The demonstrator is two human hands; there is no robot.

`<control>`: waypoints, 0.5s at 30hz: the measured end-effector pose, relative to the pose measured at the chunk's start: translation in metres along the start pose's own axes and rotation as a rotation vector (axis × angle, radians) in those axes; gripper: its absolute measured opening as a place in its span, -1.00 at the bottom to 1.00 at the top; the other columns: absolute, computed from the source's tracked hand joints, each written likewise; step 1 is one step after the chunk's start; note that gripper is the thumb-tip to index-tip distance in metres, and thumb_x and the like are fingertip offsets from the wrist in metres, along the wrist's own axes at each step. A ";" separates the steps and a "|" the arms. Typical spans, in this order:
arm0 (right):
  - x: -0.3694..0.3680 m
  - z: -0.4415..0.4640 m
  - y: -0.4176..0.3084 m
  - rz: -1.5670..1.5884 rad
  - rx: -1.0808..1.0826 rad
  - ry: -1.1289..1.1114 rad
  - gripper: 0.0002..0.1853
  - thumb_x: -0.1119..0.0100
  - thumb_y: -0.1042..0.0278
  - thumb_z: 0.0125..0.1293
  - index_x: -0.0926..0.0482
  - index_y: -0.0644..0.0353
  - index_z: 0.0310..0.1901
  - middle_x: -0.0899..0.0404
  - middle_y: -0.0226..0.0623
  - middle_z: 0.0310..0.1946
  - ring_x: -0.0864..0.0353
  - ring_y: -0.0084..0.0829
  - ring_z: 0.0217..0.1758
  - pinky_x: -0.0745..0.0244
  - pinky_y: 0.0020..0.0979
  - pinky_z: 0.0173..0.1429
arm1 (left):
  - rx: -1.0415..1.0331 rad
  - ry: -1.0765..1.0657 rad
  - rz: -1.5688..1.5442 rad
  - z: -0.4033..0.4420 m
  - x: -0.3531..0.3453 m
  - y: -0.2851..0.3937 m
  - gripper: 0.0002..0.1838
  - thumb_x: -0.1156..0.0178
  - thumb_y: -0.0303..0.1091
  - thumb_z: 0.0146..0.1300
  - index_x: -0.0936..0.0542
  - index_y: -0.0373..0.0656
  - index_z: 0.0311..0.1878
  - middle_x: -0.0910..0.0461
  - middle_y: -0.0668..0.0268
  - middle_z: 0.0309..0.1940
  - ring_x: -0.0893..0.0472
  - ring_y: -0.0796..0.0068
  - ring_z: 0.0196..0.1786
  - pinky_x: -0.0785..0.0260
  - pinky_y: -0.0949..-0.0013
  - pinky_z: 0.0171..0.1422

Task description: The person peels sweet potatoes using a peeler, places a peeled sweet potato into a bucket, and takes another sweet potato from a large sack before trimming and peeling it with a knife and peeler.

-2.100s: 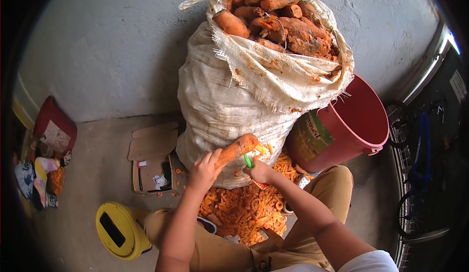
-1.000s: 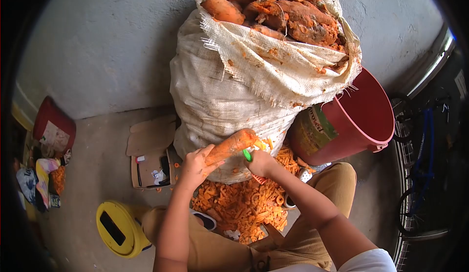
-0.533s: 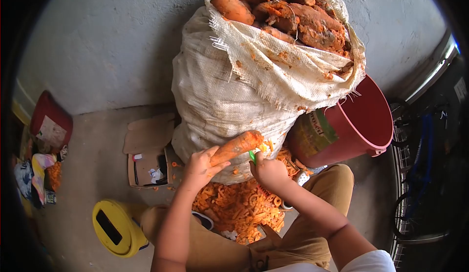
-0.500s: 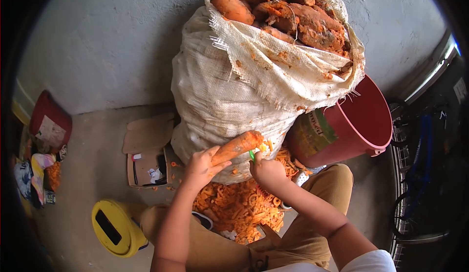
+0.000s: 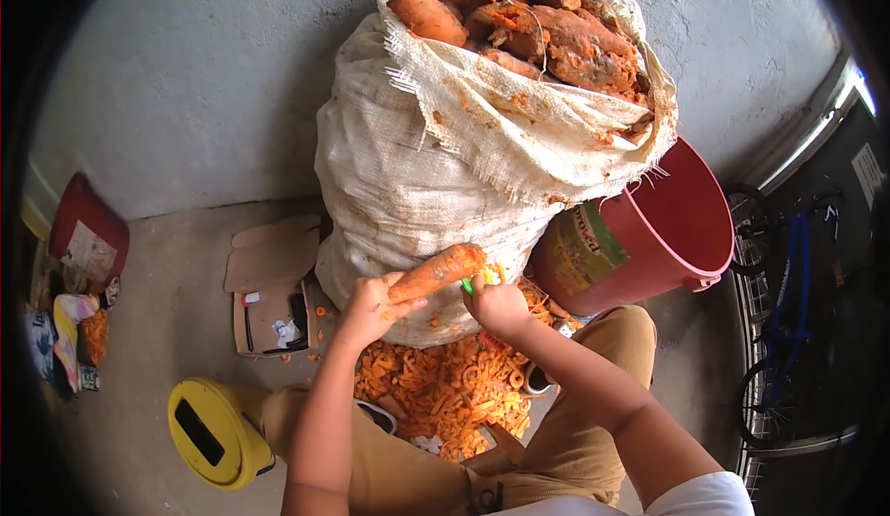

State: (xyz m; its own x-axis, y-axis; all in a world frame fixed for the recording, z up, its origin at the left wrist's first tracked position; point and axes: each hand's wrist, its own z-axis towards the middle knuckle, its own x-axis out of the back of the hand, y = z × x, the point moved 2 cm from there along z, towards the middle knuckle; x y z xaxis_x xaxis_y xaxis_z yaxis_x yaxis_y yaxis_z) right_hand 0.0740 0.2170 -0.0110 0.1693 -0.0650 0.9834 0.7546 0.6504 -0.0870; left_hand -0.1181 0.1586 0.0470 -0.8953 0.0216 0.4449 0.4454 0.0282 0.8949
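Note:
My left hand [image 5: 373, 312] grips the lower end of a thick carrot [image 5: 438, 272], which tilts up to the right. Close to the carrot's upper end, my right hand [image 5: 497, 306] is closed on a small green-handled tool [image 5: 468, 286]; its working end is mostly hidden, so its kind is unclear. Pale yellow-orange bits [image 5: 491, 274] show by the right fingers. Below both hands, a heap of carrot peelings and scraps [image 5: 454, 386] covers the floor between my legs. Behind them stands a big white woven sack [image 5: 417, 182], its open top full of dirty carrots [image 5: 575, 43].
A red bucket [image 5: 681, 210] leans beside the sack on the right. On the left are an open cardboard box [image 5: 269, 317], a yellow container [image 5: 218, 433] with a dark phone-like slab on its lid, and another red bucket [image 5: 88, 229]. A blue bicycle [image 5: 788, 321] is at far right.
The whole view has shifted slightly, so most things appear a little further left. Both hands keep their hold, with the carrot and the tool in nearly the same pose.

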 end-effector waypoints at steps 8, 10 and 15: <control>-0.001 0.007 0.006 0.043 0.026 -0.062 -0.68 0.11 0.13 0.18 -0.33 0.29 -0.41 -0.48 -0.22 -0.72 -0.50 -0.26 -0.67 -0.38 -0.31 -0.60 | 0.133 -0.121 -0.129 0.007 0.006 0.000 -0.61 -0.29 -0.31 -0.07 -0.50 -0.39 -0.22 -0.53 0.38 -0.48 -0.37 0.73 -0.44 -0.27 0.58 -0.31; -0.002 0.007 0.006 0.037 0.012 -0.102 -0.68 0.12 0.13 0.19 -0.34 0.30 -0.39 -0.49 -0.21 -0.70 -0.51 -0.25 -0.64 -0.39 -0.30 -0.57 | 0.118 -0.137 -0.147 0.008 0.006 -0.003 -0.61 -0.29 -0.30 -0.06 -0.50 -0.38 -0.21 -0.52 0.39 -0.49 -0.36 0.72 -0.45 -0.27 0.58 -0.31; 0.005 0.007 0.003 0.061 -0.034 -0.160 -0.68 0.17 0.14 0.21 -0.36 0.30 -0.36 -0.50 -0.20 -0.68 -0.53 -0.23 -0.61 -0.41 -0.28 -0.53 | 0.070 -0.054 -0.074 0.006 0.001 -0.009 -0.61 -0.28 -0.28 -0.07 -0.51 -0.35 -0.21 -0.55 0.30 -0.48 -0.43 0.63 -0.45 -0.28 0.53 -0.29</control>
State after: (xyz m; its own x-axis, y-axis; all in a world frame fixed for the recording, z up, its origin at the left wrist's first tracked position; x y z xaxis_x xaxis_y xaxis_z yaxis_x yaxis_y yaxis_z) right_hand 0.0723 0.2241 -0.0056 0.1143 0.0973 0.9887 0.7673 0.6234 -0.1501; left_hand -0.1234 0.1645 0.0394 -0.9250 0.0707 0.3733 0.3789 0.1009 0.9199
